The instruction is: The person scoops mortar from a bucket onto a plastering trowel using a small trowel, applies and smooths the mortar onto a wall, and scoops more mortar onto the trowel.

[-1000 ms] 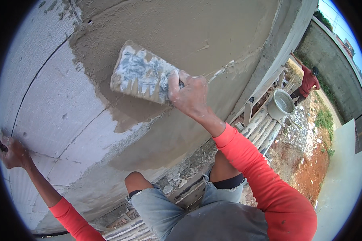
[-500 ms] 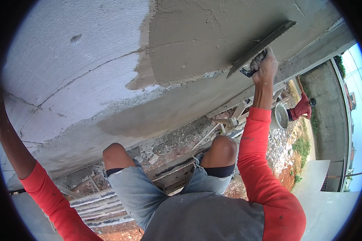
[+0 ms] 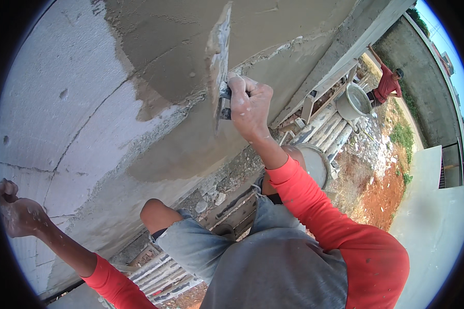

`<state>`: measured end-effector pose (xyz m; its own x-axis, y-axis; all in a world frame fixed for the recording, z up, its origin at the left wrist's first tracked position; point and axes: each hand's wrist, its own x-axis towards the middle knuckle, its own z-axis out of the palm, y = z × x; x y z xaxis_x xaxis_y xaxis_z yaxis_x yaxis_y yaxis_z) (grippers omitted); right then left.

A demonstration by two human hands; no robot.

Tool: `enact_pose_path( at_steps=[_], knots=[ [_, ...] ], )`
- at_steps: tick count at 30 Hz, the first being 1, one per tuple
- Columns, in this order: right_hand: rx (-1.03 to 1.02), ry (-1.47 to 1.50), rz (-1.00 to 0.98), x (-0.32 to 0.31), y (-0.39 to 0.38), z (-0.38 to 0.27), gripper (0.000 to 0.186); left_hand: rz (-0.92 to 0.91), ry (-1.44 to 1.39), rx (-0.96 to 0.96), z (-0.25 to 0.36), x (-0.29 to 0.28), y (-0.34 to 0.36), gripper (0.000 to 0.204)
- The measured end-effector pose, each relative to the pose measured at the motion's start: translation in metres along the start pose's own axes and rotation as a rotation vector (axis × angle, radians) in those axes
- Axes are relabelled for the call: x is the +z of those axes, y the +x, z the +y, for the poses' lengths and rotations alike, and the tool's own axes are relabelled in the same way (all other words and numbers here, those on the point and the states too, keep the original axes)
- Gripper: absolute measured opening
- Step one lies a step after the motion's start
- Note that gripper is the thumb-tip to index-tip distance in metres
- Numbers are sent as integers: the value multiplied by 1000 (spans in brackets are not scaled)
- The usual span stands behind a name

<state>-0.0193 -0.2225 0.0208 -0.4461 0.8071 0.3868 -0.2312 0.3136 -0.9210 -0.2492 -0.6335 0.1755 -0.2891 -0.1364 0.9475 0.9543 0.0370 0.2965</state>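
Note:
My right hand [image 3: 251, 105] is closed round the handle of a plastering trowel [image 3: 220, 62]. Grey mortar smears the trowel's long blade, which is seen nearly edge-on against the wall. Wet grey plaster [image 3: 165, 31] coats the upper part of the wall behind it and ends in a ragged border. Left of that border the pale block wall [image 3: 82, 82] is bare, with dark joint lines and small pits. My left hand [image 3: 23, 213] is at the far left before the pale blocks, fingers curled; whether they hold anything is hidden.
Bamboo or wooden scaffold poles [image 3: 162, 278] lie beneath my legs. A bucket [image 3: 353, 101] stands on planks at the right, and a second, round container [image 3: 314, 164] is beside my knee. Farther off is a person in a red shirt [image 3: 387, 85], near a grey boundary wall [image 3: 428, 82].
My right hand has brought the trowel left and turned its blade more upright. My left hand has come into view at the left rim. The whole view has shifted and tilted.

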Motion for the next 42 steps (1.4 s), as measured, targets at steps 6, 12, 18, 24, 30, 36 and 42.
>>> enact_pose_path(
  at_steps=[6, 12, 18, 24, 30, 36, 42],
  knots=[
    [276, 644, -43, -188, 52, 40, 28, -754, -282, -1158, 128, 148, -242, 29],
    [518, 849, 192, -213, -7, 69, 42, -1111, -918, -1818, 163, 230, -445, 37],
    [744, 1094, 157, -233, -55, 106, 45, -564, -1821, -2426, 214, 279, -474, 64],
    [735, 1321, 63, -242, -78, 104, 44, -829, -2137, -2166, 236, 288, -451, 68],
    [703, 516, 320, -265, -98, 98, 38, -760, -1305, -2507, 242, 283, -464, 55],
    [770, -819, -31, -377, -145, 38, 35, -826, -1140, -2291, 172, 301, -461, 35],
    [537, -1683, -242, -378, -210, 26, 49, -930, -1181, -2208, 154, 280, -498, 38]
  ],
)
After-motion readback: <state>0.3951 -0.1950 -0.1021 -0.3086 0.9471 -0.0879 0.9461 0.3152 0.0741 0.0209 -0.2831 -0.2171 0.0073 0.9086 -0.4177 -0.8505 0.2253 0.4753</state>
